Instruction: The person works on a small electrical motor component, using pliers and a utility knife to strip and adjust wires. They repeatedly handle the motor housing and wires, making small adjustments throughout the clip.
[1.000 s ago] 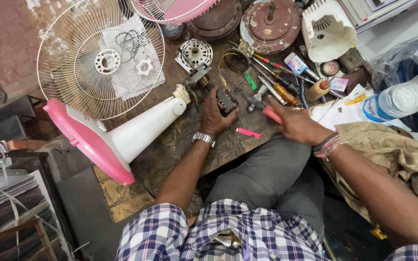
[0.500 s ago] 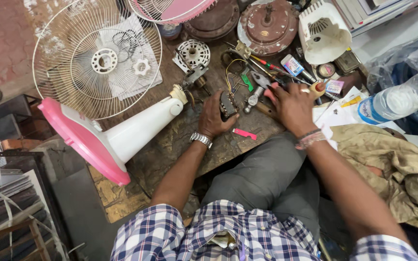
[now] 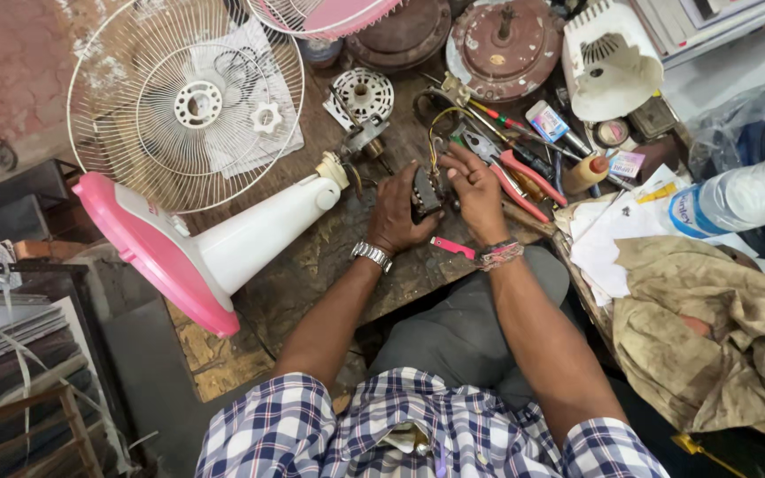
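My left hand (image 3: 397,212), with a metal watch on the wrist, grips a small dark fan motor part (image 3: 425,193) over the worn wooden bench (image 3: 312,265). My right hand (image 3: 474,189), with thread bands on the wrist, rests its fingers on the same part from the right side. Yellow wires (image 3: 440,124) curl up from the part. A small pink piece (image 3: 452,247) lies on the bench just below my hands. Red-handled pliers (image 3: 515,173) lie right of my right hand.
A pink and white fan stand (image 3: 214,248) lies on its side at the left, by a white wire fan guard (image 3: 183,102). Screwdrivers, round motor housings (image 3: 502,44), a white fan cover (image 3: 608,57), papers, a plastic bottle (image 3: 737,195) and a dirty cloth (image 3: 710,336) crowd the right.
My right hand came back from the tool pile at the right and now touches the motor part beside my left hand. The red tool it held a second ago is out of it.
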